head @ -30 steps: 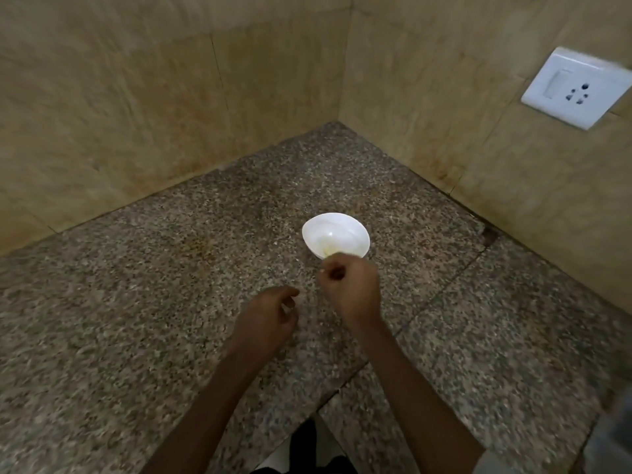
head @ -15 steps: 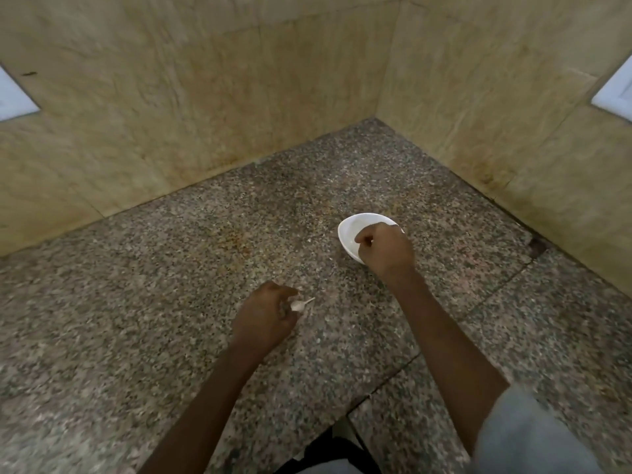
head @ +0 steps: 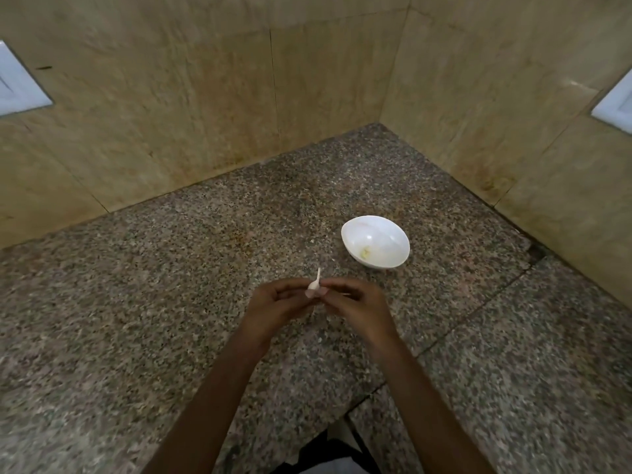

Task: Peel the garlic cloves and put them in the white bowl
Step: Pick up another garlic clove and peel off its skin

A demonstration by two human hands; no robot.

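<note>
Two hands meet above the counter (head: 164, 302), on the near side of the bowl (head: 390, 234) and apart from it. Left hand (head: 273, 307): fingers curled, thumb and forefinger pinching the garlic clove (head: 314, 287). Right hand (head: 360, 311): fingers curled in, tips gripping the same clove from the opposite side. The clove is held off the stone between the two hands, its thin stem end pointing up; the skin looks to be on it, though blur makes this uncertain. The bowl stands upright on the counter, beyond and right of the hands, with one small yellowish piece (head: 365, 253) lying inside, low on its left. A strip of counter separates the bowl from the right wall (head: 513, 114); the corner where the walls meet lies behind it. A wide stretch of stone runs left of the hands to the left wall (head: 154, 114). A seam (head: 478, 309) crosses the counter right of the right hand. The counter's near edge sits under the forearms.
</note>
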